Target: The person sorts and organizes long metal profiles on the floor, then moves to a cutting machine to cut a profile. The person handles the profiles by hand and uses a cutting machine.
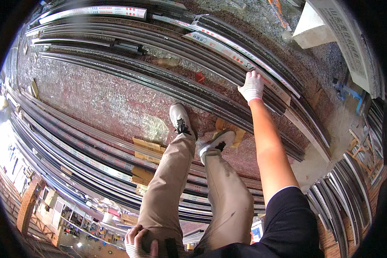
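Observation:
My right hand (pixel 251 87), in a white knit glove with bare fingertips, reaches forward with its fingers curled over the edge of a long dark metal profile (pixel 219 68). A strip of white printed film (pixel 228 50) covers the profile beside it. Down at the lower edge, my left hand (pixel 136 241) is in a similar glove against my trouser leg (pixel 163 206). Its fingers are bent, with a dark patch between them and the thumb; what that patch is I cannot tell.
Several long dark profiles (pixel 129 79) lie in front of my shoes (pixel 180 118). More film-wrapped bars (pixel 103 165) run behind my legs, with cardboard pieces (pixel 148 148) among them. A white block (pixel 316 28) stands at far right, near a blue metal piece (pixel 346 92). Further profiles (pixel 337 202) are stacked lower right.

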Demonstrator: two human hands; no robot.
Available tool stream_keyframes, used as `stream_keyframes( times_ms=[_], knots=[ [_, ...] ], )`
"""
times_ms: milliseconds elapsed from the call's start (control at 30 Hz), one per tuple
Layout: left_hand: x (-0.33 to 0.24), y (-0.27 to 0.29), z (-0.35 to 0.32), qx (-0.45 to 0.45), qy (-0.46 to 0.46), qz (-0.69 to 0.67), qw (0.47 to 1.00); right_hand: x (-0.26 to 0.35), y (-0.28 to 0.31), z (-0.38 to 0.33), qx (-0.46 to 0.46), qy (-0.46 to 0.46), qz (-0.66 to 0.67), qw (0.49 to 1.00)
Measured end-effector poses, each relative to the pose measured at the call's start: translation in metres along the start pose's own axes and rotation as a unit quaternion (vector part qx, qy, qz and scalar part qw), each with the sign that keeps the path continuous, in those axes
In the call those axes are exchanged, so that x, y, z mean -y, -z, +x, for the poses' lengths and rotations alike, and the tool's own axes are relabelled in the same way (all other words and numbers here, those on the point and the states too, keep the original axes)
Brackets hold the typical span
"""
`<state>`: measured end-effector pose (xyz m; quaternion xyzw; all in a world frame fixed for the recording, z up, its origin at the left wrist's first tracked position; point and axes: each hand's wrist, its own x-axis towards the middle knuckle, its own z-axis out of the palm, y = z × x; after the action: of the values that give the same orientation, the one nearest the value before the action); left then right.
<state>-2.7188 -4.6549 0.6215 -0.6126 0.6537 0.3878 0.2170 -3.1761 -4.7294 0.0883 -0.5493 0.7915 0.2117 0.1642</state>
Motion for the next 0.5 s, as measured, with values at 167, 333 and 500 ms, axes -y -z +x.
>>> stream_keyframes(
  times_ms=[167, 333, 500],
  knots=[
    [0.004, 0.006, 0.006, 0.008, 0.000, -0.010, 1.000, 0.002, -0.006, -0.018, -0.017, -0.011, 0.090, 0.996],
    [0.041, -0.009, 0.063, 0.095, 0.070, -0.143, 0.983, 0.003, 0.011, -0.079, -0.089, 0.041, 0.190, 0.977],
    [0.050, -0.078, 0.273, 0.141, 0.160, -0.485, 0.848, 0.033, 0.091, -0.190, -0.072, 0.069, 0.231, 0.968]
  ],
)
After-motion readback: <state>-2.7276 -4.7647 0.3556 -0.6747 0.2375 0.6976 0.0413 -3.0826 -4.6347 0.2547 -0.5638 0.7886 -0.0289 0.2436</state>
